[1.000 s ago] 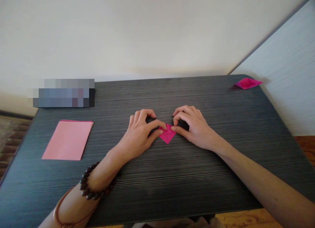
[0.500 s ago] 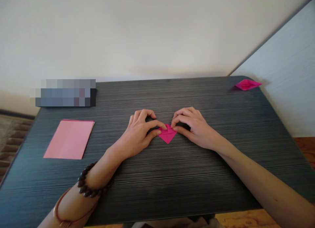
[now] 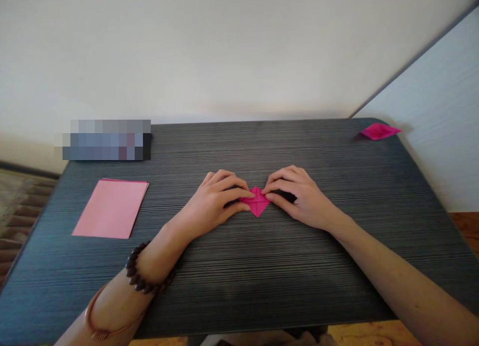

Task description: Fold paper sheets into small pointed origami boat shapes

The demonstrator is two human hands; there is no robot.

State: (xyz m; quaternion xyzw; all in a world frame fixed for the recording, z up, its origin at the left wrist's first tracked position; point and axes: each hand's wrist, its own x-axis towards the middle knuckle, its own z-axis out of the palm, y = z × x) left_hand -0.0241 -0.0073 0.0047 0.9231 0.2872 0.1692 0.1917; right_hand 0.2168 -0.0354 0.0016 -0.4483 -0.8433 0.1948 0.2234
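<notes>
A small folded piece of bright pink origami paper [image 3: 257, 208] lies on the dark table between my hands, one corner pointing toward me. Creases cross its top face. My left hand [image 3: 220, 196] grips its left side, the thumb at the edge and a fingertip on top. On the opposite side, my right hand [image 3: 295, 194] pinches the right corner between thumb and fingers. Fingertips cover both side corners of the paper.
To the left lies a stack of pink square paper sheets [image 3: 112, 209]. Behind it stands a pixelated box-like object [image 3: 105, 145]. A folded pink paper shape [image 3: 380, 131] rests near the far right corner of the table [image 3: 239, 276]. A wall [image 3: 224, 52] borders the back.
The paper's upper part now shows a full diamond outline, with its top flap lying differently. My left fingers have come closer over the paper. The whole view has shifted slightly.
</notes>
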